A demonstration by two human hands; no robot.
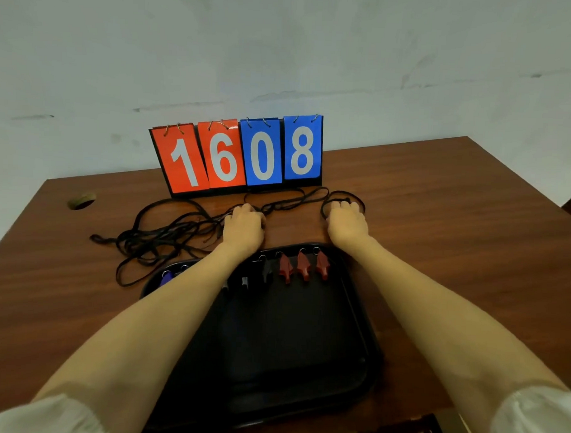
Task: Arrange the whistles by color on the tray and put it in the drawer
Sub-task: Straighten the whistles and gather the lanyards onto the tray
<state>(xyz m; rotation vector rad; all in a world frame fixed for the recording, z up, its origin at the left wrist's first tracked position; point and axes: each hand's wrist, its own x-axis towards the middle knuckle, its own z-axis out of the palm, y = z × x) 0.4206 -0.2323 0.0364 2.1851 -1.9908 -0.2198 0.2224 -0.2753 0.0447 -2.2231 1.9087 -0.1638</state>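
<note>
Here, on the brown table, the black tray lies under my forearms. Just past its far rim, my left hand and right hand each curl around the black cords. The red whistles sit in the tray, near my wrists.

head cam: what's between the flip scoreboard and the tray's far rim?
Not bare. The head view shows black cords strewn across the wood table, with the left hand and right hand gripping them.
</note>
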